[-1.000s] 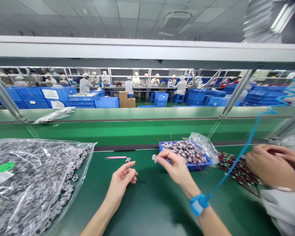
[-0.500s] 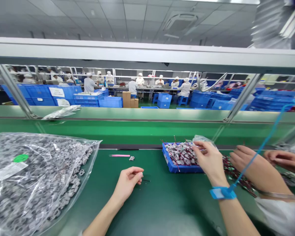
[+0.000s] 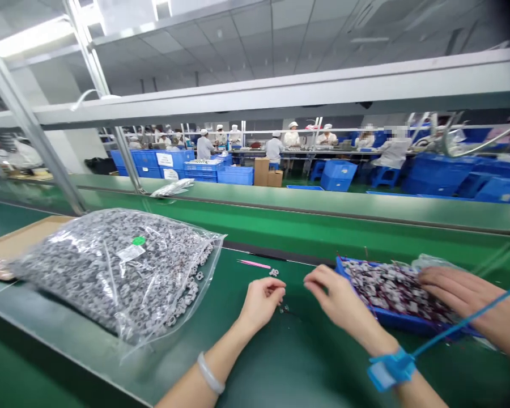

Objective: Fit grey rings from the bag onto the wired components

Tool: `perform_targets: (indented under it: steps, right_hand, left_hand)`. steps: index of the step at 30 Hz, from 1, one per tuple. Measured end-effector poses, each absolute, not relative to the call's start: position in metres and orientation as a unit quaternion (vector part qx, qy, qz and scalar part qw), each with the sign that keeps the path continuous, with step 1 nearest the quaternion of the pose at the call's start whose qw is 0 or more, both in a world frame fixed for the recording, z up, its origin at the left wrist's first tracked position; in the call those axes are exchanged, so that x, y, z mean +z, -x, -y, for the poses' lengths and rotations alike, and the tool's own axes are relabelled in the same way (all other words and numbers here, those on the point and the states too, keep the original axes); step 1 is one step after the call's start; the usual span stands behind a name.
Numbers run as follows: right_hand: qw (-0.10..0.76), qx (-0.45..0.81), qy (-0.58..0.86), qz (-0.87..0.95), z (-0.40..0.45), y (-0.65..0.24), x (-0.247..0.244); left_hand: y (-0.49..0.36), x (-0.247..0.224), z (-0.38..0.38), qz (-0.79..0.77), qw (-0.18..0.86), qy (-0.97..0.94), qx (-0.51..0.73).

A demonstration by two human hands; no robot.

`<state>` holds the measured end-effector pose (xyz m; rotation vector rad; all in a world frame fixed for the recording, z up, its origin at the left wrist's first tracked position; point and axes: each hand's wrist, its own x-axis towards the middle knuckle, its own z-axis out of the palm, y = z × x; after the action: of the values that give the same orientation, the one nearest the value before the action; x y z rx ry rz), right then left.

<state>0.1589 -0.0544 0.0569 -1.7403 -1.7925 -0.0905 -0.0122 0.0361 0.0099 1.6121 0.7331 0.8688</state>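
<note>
My left hand (image 3: 264,303) is closed in a pinch above the green bench, and what its fingertips hold, if anything, is hidden. Just below those fingertips is a small part with a thin dark wire (image 3: 284,309), too small to name. Facing it from the right, my right hand (image 3: 338,297) has its thumb and fingers slightly apart, with nothing visible between them. Behind my right hand stands a blue tray (image 3: 391,318) heaped with small grey-white parts with dark red wires (image 3: 386,283). Pink tweezers (image 3: 255,264) lie beyond my left hand, beside a few small grey parts (image 3: 273,272).
A large clear bag of grey ring-shaped parts (image 3: 110,266) lies at left, by a cardboard tray (image 3: 21,241). Another person's hand (image 3: 463,289) reaches over the blue tray. A blue cord (image 3: 467,320) runs from my right wrist. A raised ledge (image 3: 246,198) borders the bench.
My right hand has left the blue tray and come over towards my left hand. The view has swung left. The other person's hand is now over the tray.
</note>
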Motion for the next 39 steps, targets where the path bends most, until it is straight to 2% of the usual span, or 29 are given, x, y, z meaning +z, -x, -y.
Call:
perform_targets:
  steps: [2, 5, 9, 13, 20, 24, 30, 35, 39]
  right_hand:
    - [0.267, 0.073, 0.660, 0.699, 0.046, -0.139, 0.043]
    - [0.232, 0.116, 0.673, 0.693, 0.046, -0.128, 0.024]
    - [0.217, 0.093, 0.687, 0.687, 0.056, -0.128, 0.016]
    - [0.236, 0.073, 0.674, 0.696, 0.059, -0.121, 0.016]
    - [0.205, 0.014, 0.673, 0.710, 0.054, -0.112, 0.006]
    - [0.194, -0.018, 0.655, 0.730, 0.059, -0.110, 0.004]
    - [0.275, 0.062, 0.657, 0.700, 0.064, -0.121, 0.015]
    - [0.418, 0.145, 0.631, 0.637, 0.061, -0.133, 0.019]
    - [0.538, 0.206, 0.602, 0.552, 0.055, -0.135, 0.021]
  left_hand:
    - [0.022, 0.014, -0.054, -0.340, 0.521, -0.680, 0.388]
    - [0.038, 0.022, -0.077, -0.366, 0.468, -0.704, 0.389]
    - [0.033, 0.030, -0.088, -0.367, 0.396, -0.762, 0.358]
    - [0.002, 0.030, -0.088, -0.348, 0.342, -0.819, 0.301]
    - [-0.018, 0.022, -0.085, -0.352, 0.331, -0.848, 0.219]
    - [-0.004, 0.019, -0.084, -0.351, 0.370, -0.828, 0.233]
    - [0.014, 0.008, -0.075, -0.329, 0.509, -0.752, 0.259]
    - [0.024, 0.008, -0.055, -0.311, 0.696, -0.571, 0.305]
    - [0.026, 0.019, -0.044, -0.301, 0.742, -0.514, 0.308]
